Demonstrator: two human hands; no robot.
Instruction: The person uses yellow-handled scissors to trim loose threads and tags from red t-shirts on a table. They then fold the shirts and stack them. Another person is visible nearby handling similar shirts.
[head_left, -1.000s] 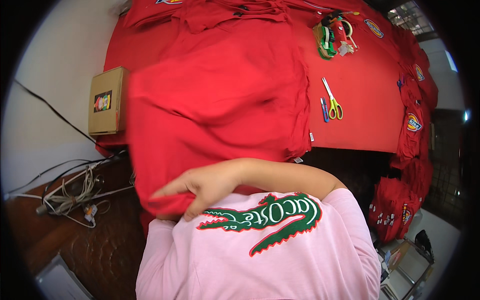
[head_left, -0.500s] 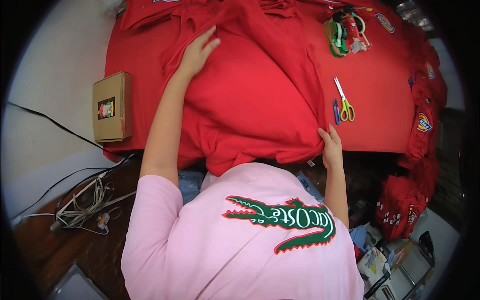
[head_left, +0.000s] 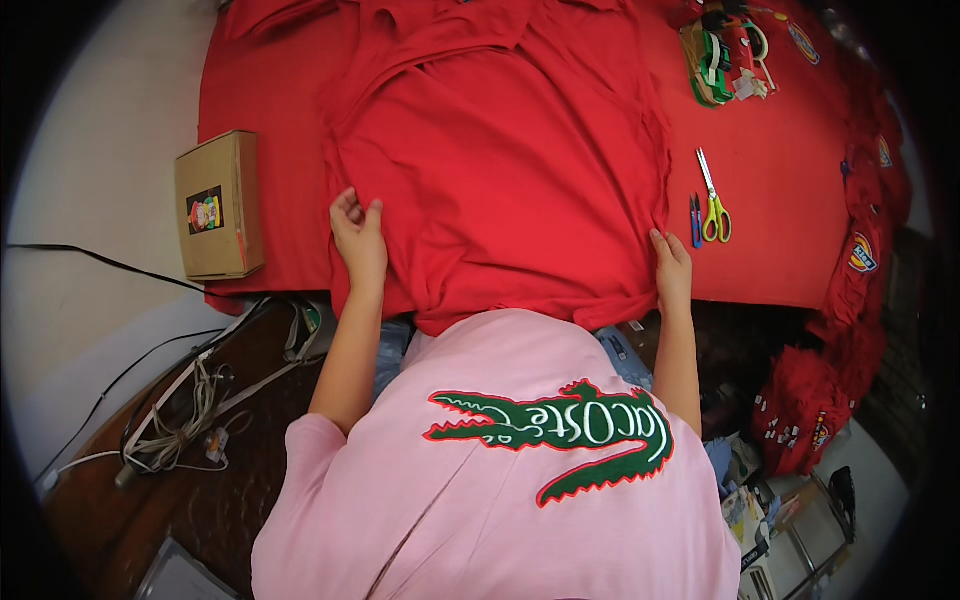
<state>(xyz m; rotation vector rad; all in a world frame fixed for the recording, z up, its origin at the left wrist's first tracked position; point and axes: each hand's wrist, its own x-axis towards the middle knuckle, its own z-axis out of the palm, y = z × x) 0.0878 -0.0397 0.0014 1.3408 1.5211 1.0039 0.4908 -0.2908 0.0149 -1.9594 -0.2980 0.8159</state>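
Observation:
A red shirt (head_left: pixel 500 180) lies spread in front of me, its near edge bunched against my body and soft creases running across it. My left hand (head_left: pixel 358 240) rests at the shirt's left edge, fingers half curled and thumb standing apart from them. On the opposite side, my right hand (head_left: pixel 673 265) pinches the shirt's right edge near the lower corner. Just right of that hand lie scissors (head_left: pixel 715 215) with yellow-green handles and a small blue tool (head_left: pixel 696 222), perhaps thread snips.
A brown cardboard box (head_left: pixel 218 225) sits at the red-covered table's left edge. Tape dispensers (head_left: pixel 712 65) stand at the far right. Red garments (head_left: pixel 862 250) with round-edged patches hang along the right side. Tangled cables (head_left: pixel 180 410) lie lower left.
My left hand has come back toward me from the shirt's far part to its left edge. The shirt's far part now lies flatter and wider. My right hand still holds the right edge.

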